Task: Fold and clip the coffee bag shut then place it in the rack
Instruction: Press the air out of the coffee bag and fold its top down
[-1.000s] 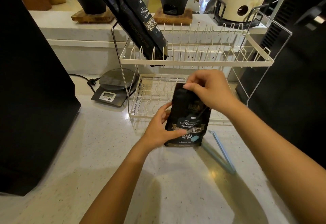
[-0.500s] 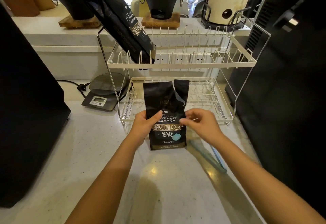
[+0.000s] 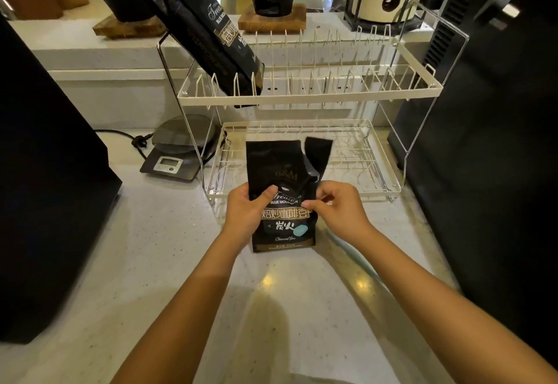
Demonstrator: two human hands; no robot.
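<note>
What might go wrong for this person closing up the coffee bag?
The coffee bag stands upright with its top open and split, steadied only by the left hand and right hand, so it could tip and spill. The blue clip lies partly hidden under the right forearm, easy to knock away.

A single head-worn wide-angle view is provided, directed forward and down from above the worktop (image 3: 151,263) at close range, with both forearms entering from the lower edge and the two-tier rack (image 3: 308,99) faced straight ahead.
</note>
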